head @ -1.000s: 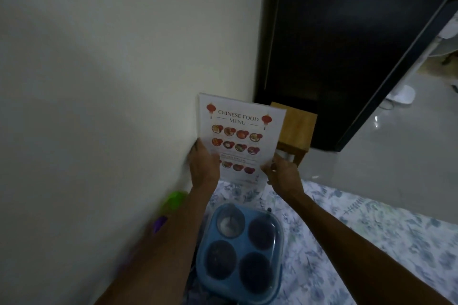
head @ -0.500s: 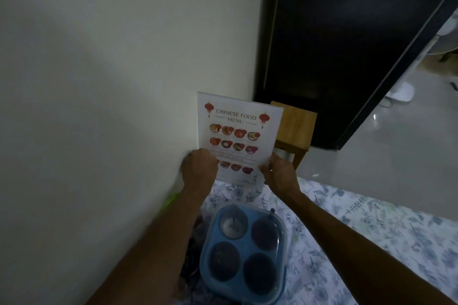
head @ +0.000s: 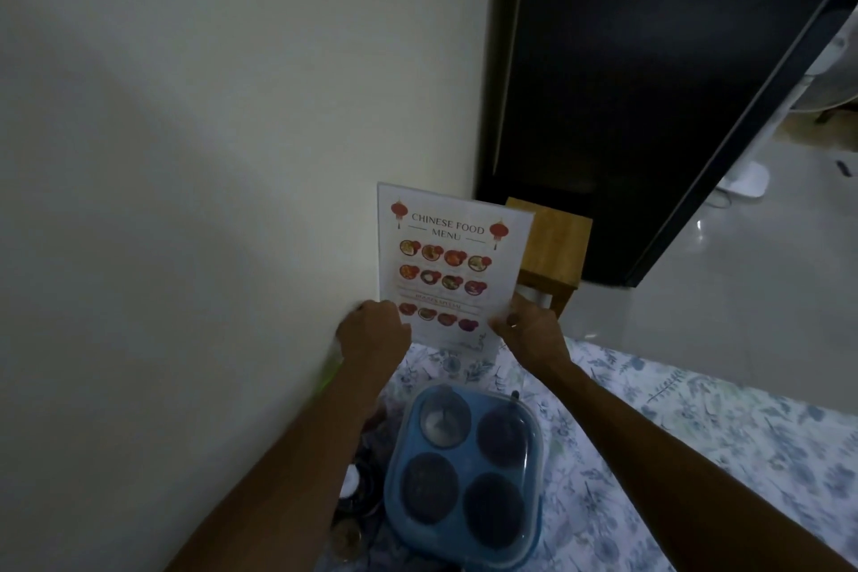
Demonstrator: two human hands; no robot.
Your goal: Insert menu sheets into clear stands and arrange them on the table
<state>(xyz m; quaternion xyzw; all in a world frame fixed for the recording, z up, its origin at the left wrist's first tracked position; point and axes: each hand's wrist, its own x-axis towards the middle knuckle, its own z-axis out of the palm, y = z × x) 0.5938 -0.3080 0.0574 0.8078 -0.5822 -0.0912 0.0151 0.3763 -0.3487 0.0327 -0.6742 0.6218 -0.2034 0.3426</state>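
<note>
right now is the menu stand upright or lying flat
Upright. The menu stand rises from the floral tablecloth by the wall, title on top, with the left hand and right hand holding its lower edges.

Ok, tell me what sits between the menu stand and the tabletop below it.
Nothing visible. Both hands, left hand and right hand, hold the menu stand upright at the table's far edge by the wall. The blue container lies nearer the person, apart from the stand's base.

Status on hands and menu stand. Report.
Left hand and right hand grip menu stand at bottom corners. Stand upright by wall. Blue container close behind.
</note>
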